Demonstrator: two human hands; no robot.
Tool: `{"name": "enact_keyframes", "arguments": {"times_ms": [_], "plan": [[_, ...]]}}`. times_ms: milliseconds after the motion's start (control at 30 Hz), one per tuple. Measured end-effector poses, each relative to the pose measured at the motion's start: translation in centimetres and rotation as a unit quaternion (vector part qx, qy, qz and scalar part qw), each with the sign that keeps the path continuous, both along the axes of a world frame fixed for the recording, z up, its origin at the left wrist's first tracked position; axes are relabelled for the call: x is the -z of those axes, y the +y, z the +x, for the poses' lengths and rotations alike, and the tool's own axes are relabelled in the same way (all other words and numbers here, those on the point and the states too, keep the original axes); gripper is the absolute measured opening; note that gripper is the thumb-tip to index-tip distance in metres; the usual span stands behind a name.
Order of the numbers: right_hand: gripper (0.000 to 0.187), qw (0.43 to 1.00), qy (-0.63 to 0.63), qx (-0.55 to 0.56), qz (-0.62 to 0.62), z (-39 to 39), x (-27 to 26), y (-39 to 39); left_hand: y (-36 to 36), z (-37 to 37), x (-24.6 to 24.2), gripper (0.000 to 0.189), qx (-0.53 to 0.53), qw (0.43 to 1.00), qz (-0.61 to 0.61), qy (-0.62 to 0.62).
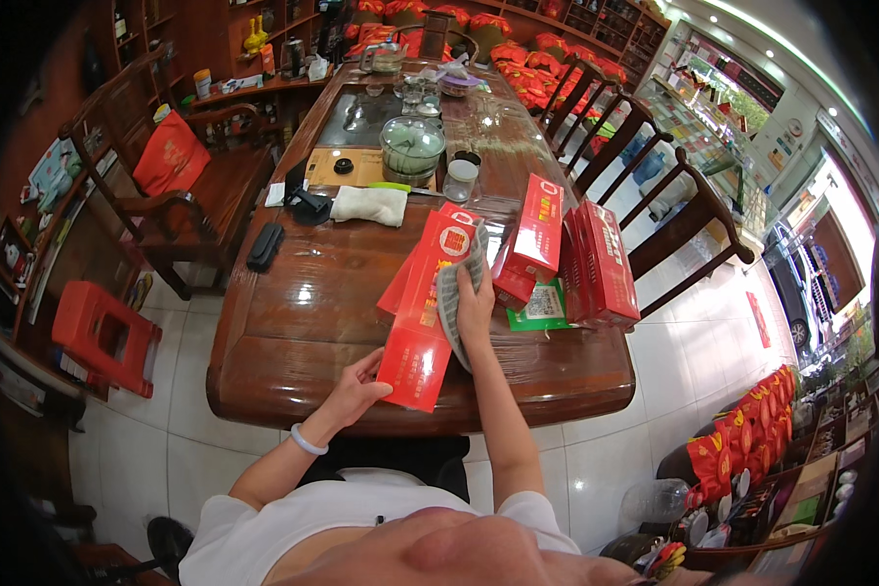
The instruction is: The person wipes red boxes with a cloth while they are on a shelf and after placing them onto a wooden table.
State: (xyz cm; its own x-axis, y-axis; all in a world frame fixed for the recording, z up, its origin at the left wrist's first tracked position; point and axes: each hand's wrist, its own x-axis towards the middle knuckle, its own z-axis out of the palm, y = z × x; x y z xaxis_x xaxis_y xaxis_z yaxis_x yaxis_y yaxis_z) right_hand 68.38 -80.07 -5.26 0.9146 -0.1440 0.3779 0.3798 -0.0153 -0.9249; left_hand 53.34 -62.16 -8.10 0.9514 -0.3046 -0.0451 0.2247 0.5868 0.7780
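My left hand [360, 390] grips the near end of a flat red cardboard box [419, 344] printed with gold writing, thumb on top. A grey striped cloth [450, 293] lies bunched against the box's right side, with my right hand [476, 300] closed on it. Another red piece of card [395, 287] shows partly beneath the box. Right of my right hand, red boxes [538, 227] are stacked at an angle, beside a row of upright red boxes in clear wrap [604, 264]. A green card with a printed code [544, 304] lies between them.
On the wooden table [300, 351] are a black case [266, 247], a folded white towel [370, 206], a green-handled knife [392, 187], a glass pot [412, 150] and a lidded jar [460, 179]. Wooden chairs [674, 220] line the right side; a red plastic stool [106, 333] stands left.
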Motion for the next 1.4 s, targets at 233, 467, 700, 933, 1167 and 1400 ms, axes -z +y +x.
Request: {"name": "enact_keyframes", "arguments": {"times_ms": [233,467,700,933,1167,1400], "plan": [[0.038,0.967,0.144,-0.041,0.206,-7.2,2.4,1.3,0.0,0.2,0.4,0.067,0.005,1.0,-0.012,-0.002],[0.036,0.988,0.087,0.014,0.131,-10.2,6.2,1.1,0.0,0.3,0.1,0.071,0.03,0.999,-0.016,0.014],[0.037,0.963,0.129,-0.024,0.237,-9.8,6.7,0.7,0.6,0.4,0.1,0.071,0.055,0.998,-0.007,0.024],[0.042,0.978,0.106,-0.02,0.176,-10.3,5.9,0.3,1.4,0.5,-0.2,0.068,0.114,0.991,-0.038,0.058],[0.037,0.968,0.116,-0.015,0.222,-9.2,8.0,-0.4,1.7,0.7,0.2,0.066,0.151,0.984,-0.052,0.079],[0.036,0.872,0.213,-0.053,0.438,-7.9,4.3,-2.2,1.9,0.8,0.5,0.067,0.183,0.982,0.008,0.039]]}}
